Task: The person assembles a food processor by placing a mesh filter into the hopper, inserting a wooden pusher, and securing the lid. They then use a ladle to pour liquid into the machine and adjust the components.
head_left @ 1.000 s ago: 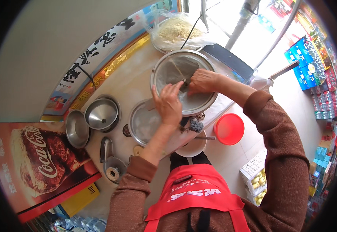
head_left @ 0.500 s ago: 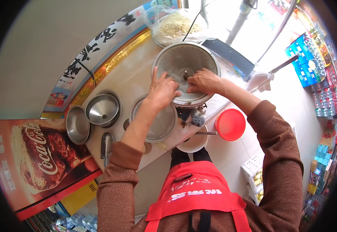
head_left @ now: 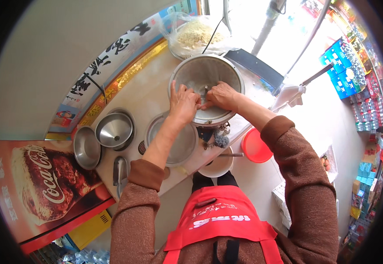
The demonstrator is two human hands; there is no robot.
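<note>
A round steel drum (head_left: 232, 63) stands on the counter with a short upright spindle (head_left: 206, 89) in its middle. Both hands reach into it, close together on the near side of the spindle. My left hand (head_left: 183, 104) has its index finger raised along the drum's left side, its other fingers bent inward. From the right, my right hand (head_left: 222, 96) has curled fingers, tips close to the left ones. Whatever lies between the fingertips is too small to make out. Under my left forearm sits a wide metal pan (head_left: 183, 143). A grey scrubber (head_left: 221, 141) lies beneath the drum's near edge.
At the left are a steel funnel-shaped bowl (head_left: 113, 127), another steel bowl (head_left: 87, 147) and a metal scoop (head_left: 120, 170). Behind the drum rests a plastic bag of pale shreds (head_left: 196, 36). Below the counter edge are a red bucket (head_left: 256, 147) and a whitish basin (head_left: 220, 167).
My two hands have come nearer each other inside the drum, the fingertips now almost meeting. The whole view has shifted slightly; the drum stays in place on the counter.
</note>
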